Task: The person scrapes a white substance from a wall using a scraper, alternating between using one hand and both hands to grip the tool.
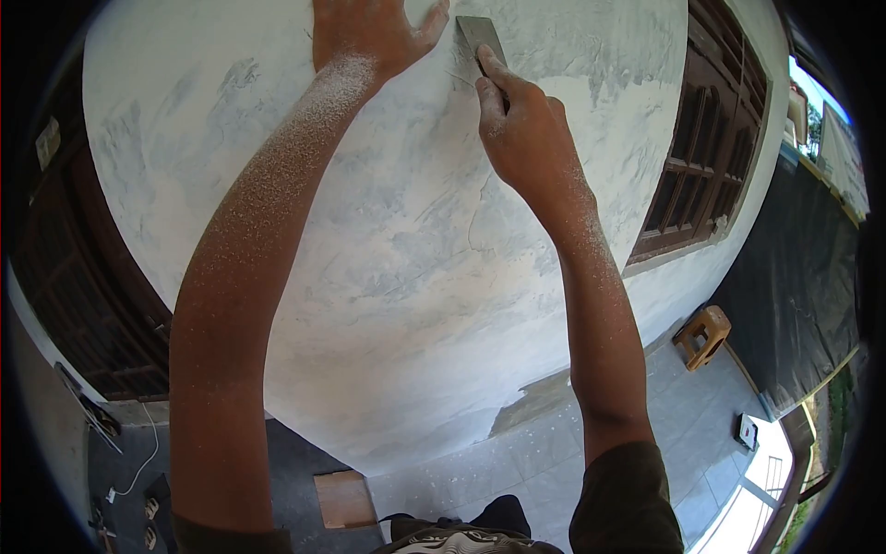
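Observation:
My right hand (pixel 528 125) is closed around the handle of a putty knife (pixel 479 34), its index finger stretched toward the grey metal blade. The blade lies close against a white, patchily plastered wall (pixel 397 240). To its left, my left hand (pixel 369 39) is raised at the wall with the thumb spread out; the other fingertips are cut off by the top edge of the view. Whether that palm presses on the wall is hidden. Pale dust coats both wrists and the left forearm.
A brown wooden window (pixel 706 138) is set in the wall at right, and a dark wooden door (pixel 78 268) stands at left. On the tiled floor are a brown plastic stool (pixel 703 337), a small box (pixel 747 431), a white cable (pixel 146 459) and a brown board (pixel 345 499).

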Action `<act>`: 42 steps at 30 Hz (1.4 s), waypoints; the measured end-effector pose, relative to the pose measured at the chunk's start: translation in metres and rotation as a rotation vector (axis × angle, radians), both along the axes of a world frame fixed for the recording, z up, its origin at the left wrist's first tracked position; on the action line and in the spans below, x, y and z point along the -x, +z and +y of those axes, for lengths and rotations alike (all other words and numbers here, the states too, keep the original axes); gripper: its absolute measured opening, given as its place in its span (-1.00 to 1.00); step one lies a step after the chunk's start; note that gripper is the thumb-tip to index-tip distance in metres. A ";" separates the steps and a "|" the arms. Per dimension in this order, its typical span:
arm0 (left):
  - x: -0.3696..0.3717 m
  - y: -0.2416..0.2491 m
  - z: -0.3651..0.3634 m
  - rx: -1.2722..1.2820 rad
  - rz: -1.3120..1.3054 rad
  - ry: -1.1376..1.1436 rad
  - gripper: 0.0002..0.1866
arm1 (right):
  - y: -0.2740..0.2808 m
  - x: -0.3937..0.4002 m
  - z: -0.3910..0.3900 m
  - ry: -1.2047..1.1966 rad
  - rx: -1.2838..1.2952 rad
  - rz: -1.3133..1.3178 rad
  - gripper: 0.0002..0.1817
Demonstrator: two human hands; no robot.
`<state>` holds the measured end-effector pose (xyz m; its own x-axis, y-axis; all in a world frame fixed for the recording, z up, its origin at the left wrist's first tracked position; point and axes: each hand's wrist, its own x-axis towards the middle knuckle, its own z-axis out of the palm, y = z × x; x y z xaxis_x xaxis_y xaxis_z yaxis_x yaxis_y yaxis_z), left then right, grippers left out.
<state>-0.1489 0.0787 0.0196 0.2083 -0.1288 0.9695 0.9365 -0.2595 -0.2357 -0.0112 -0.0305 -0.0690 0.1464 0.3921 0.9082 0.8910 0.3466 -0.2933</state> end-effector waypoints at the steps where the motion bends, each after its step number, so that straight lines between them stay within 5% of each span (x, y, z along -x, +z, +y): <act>1: -0.001 -0.001 -0.005 0.032 -0.005 0.012 -0.17 | -0.003 0.000 0.000 0.007 0.003 -0.009 -0.61; 42: -0.013 0.003 -0.006 0.058 -0.173 0.052 -0.17 | 0.003 0.015 0.007 -0.018 -0.024 0.030 -0.59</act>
